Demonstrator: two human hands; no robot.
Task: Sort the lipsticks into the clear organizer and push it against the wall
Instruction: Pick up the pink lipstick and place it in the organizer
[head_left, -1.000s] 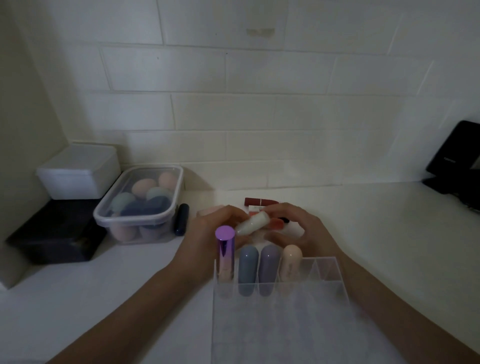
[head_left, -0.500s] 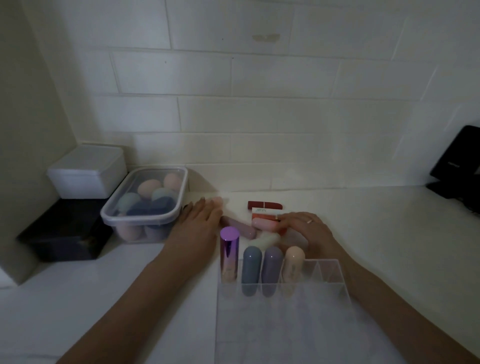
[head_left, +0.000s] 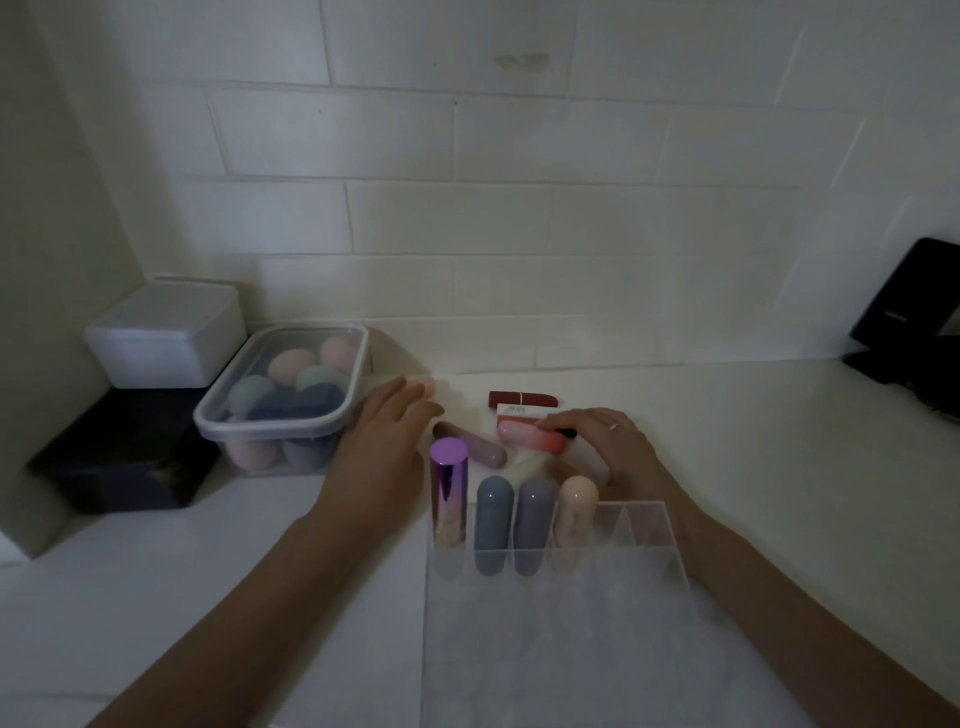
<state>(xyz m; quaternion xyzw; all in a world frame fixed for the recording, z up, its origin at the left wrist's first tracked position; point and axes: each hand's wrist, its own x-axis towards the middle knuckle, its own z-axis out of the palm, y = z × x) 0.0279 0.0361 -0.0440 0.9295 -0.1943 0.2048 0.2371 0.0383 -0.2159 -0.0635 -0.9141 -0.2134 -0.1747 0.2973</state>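
Head view: organizer (head_left: 649, 525) hides cream lipstick (head_left: 522, 470).

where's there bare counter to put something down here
Bare counter runs right of the right hand, toward the black device, and in front of the black box, left of the left arm. It is crowded between the organizer and wall, where loose lipsticks lie beside the sponge tub.
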